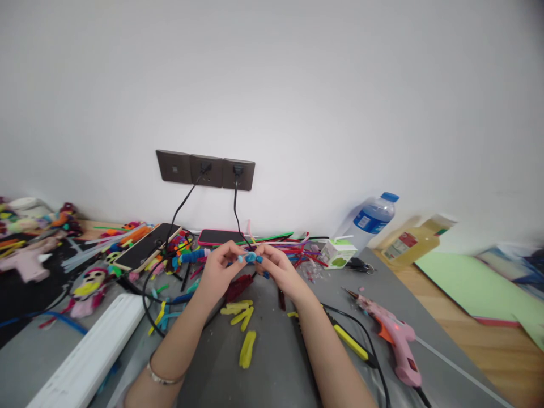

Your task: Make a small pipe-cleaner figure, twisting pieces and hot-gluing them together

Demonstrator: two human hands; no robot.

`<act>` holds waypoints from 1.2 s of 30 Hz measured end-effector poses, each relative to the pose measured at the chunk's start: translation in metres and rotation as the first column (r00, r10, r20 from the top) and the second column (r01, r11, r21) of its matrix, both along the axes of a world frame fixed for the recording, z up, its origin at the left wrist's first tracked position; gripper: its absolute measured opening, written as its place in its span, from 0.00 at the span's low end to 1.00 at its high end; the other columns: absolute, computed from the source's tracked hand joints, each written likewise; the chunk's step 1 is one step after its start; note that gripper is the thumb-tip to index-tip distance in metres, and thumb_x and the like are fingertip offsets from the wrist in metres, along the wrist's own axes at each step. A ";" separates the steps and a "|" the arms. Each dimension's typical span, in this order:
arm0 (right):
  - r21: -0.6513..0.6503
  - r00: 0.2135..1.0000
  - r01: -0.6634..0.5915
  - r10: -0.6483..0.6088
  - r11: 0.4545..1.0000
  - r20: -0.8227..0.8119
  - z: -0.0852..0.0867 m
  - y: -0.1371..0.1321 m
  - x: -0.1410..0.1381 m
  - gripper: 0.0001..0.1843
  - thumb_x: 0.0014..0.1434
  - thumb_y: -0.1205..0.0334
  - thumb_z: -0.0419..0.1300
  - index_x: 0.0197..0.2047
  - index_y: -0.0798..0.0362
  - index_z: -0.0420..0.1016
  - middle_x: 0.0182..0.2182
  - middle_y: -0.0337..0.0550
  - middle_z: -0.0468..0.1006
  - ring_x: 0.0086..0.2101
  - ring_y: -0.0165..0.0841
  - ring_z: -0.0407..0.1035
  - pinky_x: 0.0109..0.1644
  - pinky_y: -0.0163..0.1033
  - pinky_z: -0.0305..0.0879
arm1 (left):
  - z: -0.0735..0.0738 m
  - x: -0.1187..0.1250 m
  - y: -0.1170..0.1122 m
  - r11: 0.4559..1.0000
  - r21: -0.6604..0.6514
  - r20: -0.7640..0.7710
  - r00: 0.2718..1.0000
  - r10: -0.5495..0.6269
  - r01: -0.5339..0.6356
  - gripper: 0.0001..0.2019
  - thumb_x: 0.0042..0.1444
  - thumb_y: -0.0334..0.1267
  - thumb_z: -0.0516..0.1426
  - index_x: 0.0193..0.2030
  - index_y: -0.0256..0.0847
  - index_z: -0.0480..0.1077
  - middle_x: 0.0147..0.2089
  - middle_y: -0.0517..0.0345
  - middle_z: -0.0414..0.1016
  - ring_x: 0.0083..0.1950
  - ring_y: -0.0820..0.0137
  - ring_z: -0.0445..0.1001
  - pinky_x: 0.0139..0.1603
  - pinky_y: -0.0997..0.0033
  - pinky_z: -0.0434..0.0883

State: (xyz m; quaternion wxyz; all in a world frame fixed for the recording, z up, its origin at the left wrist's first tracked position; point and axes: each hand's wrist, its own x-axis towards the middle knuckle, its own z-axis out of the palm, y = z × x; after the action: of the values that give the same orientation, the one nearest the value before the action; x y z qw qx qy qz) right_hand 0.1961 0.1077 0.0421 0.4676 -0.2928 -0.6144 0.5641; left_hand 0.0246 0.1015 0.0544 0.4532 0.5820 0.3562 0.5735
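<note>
Grey mat (278,354): stretching out under the action.
Pink glue gun (393,335): lying over on the right, tip angled away.
Left hand (223,269): pinching a blue piece (250,256) at its left side.
Right hand (277,267): in there too, pinching opposite.
Yellow pieces (247,349): scattered just nearer, on the mat.
Blue piece: caught centre, between both hands, partly hidden.

Blue-cap btl (370,221) nr yellow btl (410,245); green paper (478,286) on R; wall outlets (215,171) w/ 2 plugs (238,170).
</note>
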 end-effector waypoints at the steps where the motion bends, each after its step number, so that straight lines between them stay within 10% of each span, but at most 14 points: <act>1: 0.003 1.000 0.000 0.000 1.000 -0.002 0.000 0.000 0.000 0.14 0.60 0.50 0.61 0.35 0.52 0.69 0.21 0.33 0.62 0.23 0.28 0.54 0.30 0.35 0.49 | 0.000 0.000 0.000 1.000 0.001 0.001 1.000 0.000 0.000 0.13 0.48 0.45 0.67 0.27 0.40 0.70 0.28 0.60 0.70 0.32 0.70 0.70 0.35 0.72 0.68; 36: 0.009 0.991 0.091 -0.090 0.996 -0.103 -0.002 0.004 -0.001 0.12 0.62 0.52 0.60 0.34 0.52 0.68 0.23 0.32 0.58 0.24 0.28 0.52 0.30 0.36 0.50 | 0.001 0.001 -0.002 0.995 -0.100 0.068 0.998 -0.004 0.011 0.12 0.47 0.41 0.66 0.25 0.39 0.67 0.29 0.61 0.70 0.32 0.72 0.67 0.35 0.74 0.64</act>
State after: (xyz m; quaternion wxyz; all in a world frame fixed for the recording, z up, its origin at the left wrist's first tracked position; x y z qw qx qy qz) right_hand 0.1952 0.1113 0.0396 0.5255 -0.2877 -0.5796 0.5524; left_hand 0.0258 0.0998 0.0551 0.4959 0.5402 0.3668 0.5725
